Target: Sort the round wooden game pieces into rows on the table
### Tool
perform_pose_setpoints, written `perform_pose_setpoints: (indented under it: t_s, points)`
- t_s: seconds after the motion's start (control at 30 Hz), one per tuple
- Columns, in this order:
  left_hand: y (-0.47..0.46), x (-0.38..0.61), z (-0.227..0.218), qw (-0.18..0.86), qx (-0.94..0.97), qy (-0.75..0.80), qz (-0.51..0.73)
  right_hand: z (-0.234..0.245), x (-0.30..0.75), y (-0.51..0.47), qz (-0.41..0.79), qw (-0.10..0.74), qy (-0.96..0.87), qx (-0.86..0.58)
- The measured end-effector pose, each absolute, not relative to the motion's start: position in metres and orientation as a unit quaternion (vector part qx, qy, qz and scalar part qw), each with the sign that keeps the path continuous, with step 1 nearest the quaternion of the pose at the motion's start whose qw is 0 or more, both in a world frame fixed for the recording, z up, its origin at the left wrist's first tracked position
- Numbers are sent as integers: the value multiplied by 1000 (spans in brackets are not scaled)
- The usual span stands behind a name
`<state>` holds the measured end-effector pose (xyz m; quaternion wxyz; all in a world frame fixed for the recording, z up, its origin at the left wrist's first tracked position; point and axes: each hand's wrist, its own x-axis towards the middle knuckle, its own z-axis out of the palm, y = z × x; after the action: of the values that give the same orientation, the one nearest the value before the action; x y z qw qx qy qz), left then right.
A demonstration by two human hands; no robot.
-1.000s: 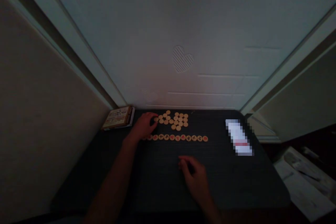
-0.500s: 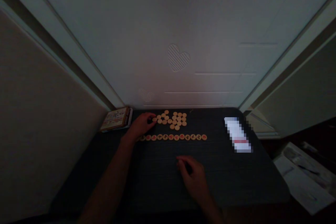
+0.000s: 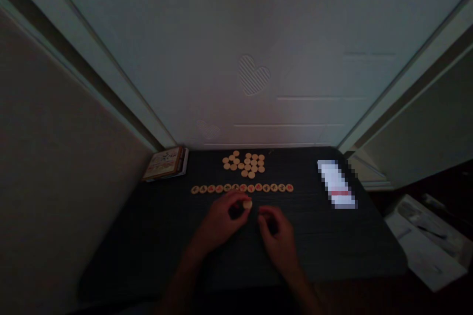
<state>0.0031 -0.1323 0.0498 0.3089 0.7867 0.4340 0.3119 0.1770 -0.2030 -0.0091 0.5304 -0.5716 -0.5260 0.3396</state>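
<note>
The left hand is over the middle of the dark worktop, its fingers closed narrowly around a small round pale disc pinched at the fingertips. The disc is held just above the surface, on the near side of the long row of discs and close to the row's middle without touching it. The right hand lies just beside the left hand, a little nearer to the person, with its fingers loosely curled and pointing down toward the worktop. In the dim light I cannot tell whether anything is under those fingers or whether they press on the surface. The two hands are near each other but not touching. The row runs from left to right across the worktop, its discs side by side and showing red or dark marks on top. Behind the row, toward the wall, is a loose pile of discs with plain pale faces, packed together and lying flat. At the far left corner of the worktop lies a flat box with a printed lid, well apart from the hands. Near the right edge lies a white item with a red band, blurred out. The wall bears a raised heart shape with slanted stripes. Lower right, beyond the worktop, pale papers lie on the floor.
</note>
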Motion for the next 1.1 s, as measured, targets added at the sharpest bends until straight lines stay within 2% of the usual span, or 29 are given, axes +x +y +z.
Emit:
perform_pose_setpoints:
  t_s: [0.2, 0.33, 0.7, 1.1]
  points:
    - [-163, 20, 13, 434, 694, 450, 358, -10, 179, -201, 345, 534, -540, -551]
    - [-168, 21, 3, 475, 654, 463, 364, -5, 180, -200, 340, 529, -572, -527]
    - [-169, 22, -5, 435, 653, 502, 364, -9, 181, -200, 343, 514, -577, -534]
    - [-165, 21, -2, 476, 606, 503, 391, -10, 177, -199, 328, 502, -605, -523]
